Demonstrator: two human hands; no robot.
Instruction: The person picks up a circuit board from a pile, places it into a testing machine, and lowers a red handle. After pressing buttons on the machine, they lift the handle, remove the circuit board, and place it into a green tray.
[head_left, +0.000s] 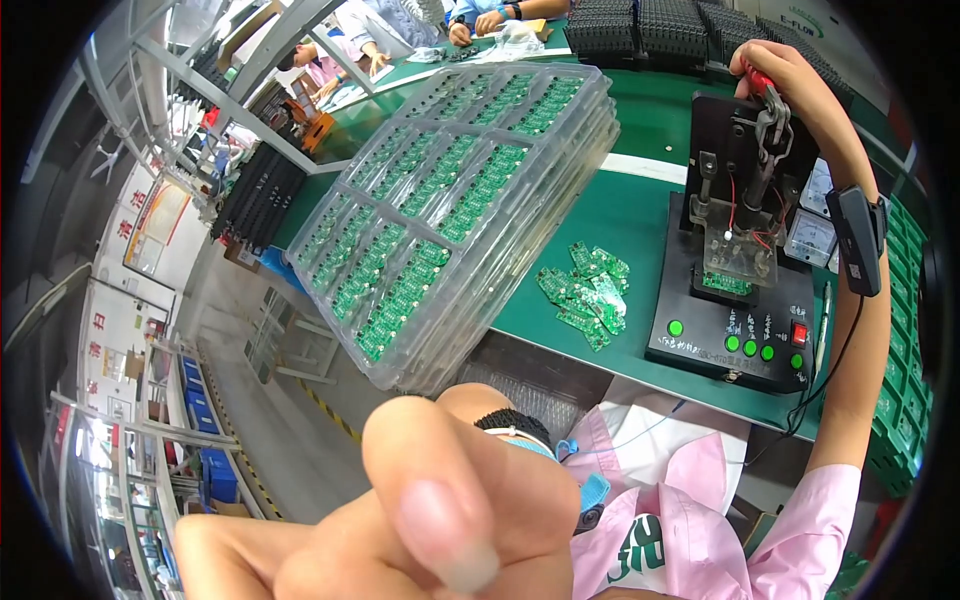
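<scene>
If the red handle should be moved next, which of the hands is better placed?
Probably the right hand: it grips the red handle, while the left hand is low in the picture, apart from it.

The lower edge cuts off the bare left hand (370,525); whether it holds anything cannot be told. The bare right hand (792,72) partly hides a red lever handle (760,80). Detail on the loose green circuit boards (588,293) is too small to tell.

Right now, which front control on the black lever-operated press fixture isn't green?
The red rectangular switch, just behind the rightmost round green button. The other front controls on the press fixture are round and green.
</scene>
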